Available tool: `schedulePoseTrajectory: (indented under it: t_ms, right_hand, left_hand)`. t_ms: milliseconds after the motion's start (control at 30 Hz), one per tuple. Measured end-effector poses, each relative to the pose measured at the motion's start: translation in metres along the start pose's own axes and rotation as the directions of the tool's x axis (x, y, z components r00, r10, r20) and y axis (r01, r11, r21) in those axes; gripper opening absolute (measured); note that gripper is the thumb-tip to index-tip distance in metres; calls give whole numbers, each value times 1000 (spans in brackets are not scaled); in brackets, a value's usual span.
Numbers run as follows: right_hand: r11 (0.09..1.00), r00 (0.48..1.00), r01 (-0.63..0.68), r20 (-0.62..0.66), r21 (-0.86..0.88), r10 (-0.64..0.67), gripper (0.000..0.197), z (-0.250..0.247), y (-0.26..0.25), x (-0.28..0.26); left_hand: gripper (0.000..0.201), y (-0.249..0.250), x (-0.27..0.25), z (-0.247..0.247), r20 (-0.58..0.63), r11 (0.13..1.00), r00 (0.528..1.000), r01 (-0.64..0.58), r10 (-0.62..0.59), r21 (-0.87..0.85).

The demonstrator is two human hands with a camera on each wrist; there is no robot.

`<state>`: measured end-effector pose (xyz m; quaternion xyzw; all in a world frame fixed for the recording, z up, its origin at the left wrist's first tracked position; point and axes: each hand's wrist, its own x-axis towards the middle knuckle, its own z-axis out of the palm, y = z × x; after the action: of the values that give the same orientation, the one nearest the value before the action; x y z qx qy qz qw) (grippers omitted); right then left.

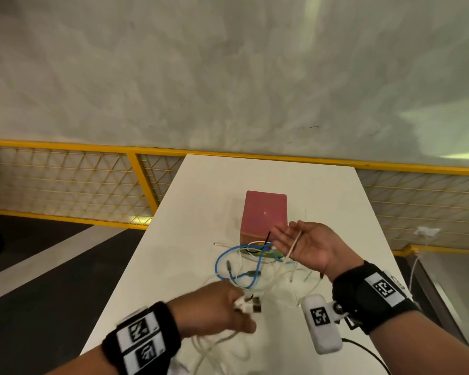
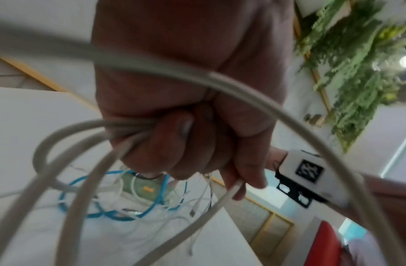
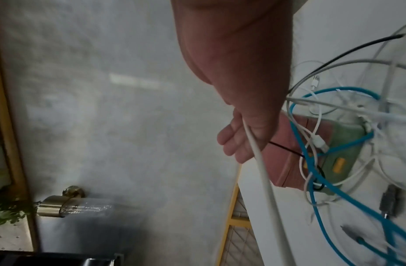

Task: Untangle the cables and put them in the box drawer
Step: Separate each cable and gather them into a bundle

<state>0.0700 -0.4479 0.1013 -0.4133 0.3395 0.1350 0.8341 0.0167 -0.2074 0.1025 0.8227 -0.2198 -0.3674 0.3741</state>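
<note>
The white surface [image 1: 206, 185] runs away from me to the yellow railing. On it, past the middle, sits my pink box [image 1: 265, 212], its green drawer [image 3: 343, 144] pulled out toward me under the cables. Just near of the box lies the tangle: a blue cable [image 1: 222, 255] looped over thin white cables [image 1: 279, 282], with a black strand [image 1: 267, 238] across the drawer front. More white cable [image 1: 214, 345] trails over the near edge. A dark plug [image 3: 390, 201] lies flat beside the blue loop.
</note>
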Motion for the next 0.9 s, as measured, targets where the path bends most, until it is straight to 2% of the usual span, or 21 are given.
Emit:
schedulePoseTrajectory:
  t_ms: [133, 200, 267, 300, 333, 367, 400, 500, 633, 700, 800, 833, 900]
  right_hand:
    - [999, 999, -31, -24, -31, 30, 33, 2, 10, 0]
    - [998, 1000, -19, -18, -55, 18, 33, 6, 14, -3]
    - [999, 1000, -16, 6, -49, 16, 30, 9, 12, -6]
    - [999, 999, -9, 32, -48, 10, 27, 10, 13, -10]
    - [999, 998, -11, 67, -49, 14, 26, 12, 13, -14]
    - [998, 994, -15, 104, -65, 21, 28, 15, 15, -18]
    - [996, 991, -15, 129, -85, 26, 31, 18, 19, -20]
    - [995, 983, -36, 175, -94, 52, 29, 34, 28, -30]
    - [995, 984, -43, 168, -91, 58, 27, 37, 24, -37]
    - [997, 986, -15, 166, -76, 27, 27, 28, 14, -36]
    - [999, 987, 41, 159, -34, -35, 23, 11, -1, -30]
    - [995, 983, 59, 180, -84, -43, 20, 6, -4, -32]
    - [939, 962, 89, 271, -332, 4, 11, -4, 1, -36]
  left_hand:
    - [29, -13, -30, -3, 144, 980, 989, 5, -34, 198]
    - [28, -11, -33, -5, 96, 964, 995, -22, -3, 265]
    - [28, -4, -26, -10, -138, 991, 987, -60, 77, 123]
    - [29, 0, -19, -13, -307, 995, 947, -100, 94, -3]
    - [27, 6, -9, -18, -460, 982, 884, -149, 80, -114]
    - [21, 13, 2, -22, -559, 959, 828, -196, 50, -204]
    - [11, 21, 11, -24, -584, 930, 811, -241, 36, -277]
    - [12, 41, 38, -12, -455, 853, 885, -312, 100, -419]
    - [16, 40, 51, 3, -444, 858, 890, -309, 108, -410]
    - [19, 32, 46, 5, -355, 907, 927, -248, 120, -340]
    - [27, 13, 27, 10, -243, 989, 967, -101, 71, -112]
    - [28, 8, 19, 12, -243, 995, 968, -76, 57, -71]
    - [24, 0, 7, 12, -246, 998, 969, -43, 31, -44]
